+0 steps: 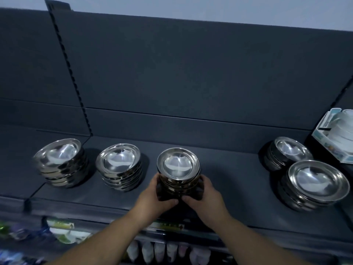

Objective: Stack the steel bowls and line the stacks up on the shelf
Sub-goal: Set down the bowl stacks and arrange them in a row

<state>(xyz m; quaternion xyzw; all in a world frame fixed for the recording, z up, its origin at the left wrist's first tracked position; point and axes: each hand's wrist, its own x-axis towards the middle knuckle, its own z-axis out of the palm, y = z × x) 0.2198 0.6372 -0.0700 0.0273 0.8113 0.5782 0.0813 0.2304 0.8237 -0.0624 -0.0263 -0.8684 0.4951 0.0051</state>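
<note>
Five stacks of steel bowls stand on the dark shelf (225, 169). The middle stack (178, 167) is held from both sides: my left hand (154, 196) wraps its left and lower part, my right hand (204, 196) its right, thumbs meeting in front at its base. To the left a second stack (119, 165) and a far-left stack (61, 159) form a row with it. At the right a small stack (288, 152) sits behind a larger-bowled stack (315, 182).
A white box of dishes (336, 134) sits at the far right against the back panel. A slotted upright (70, 73) rises at the back left. Below the shelf's front edge, a lower shelf holds packaged goods (63, 230).
</note>
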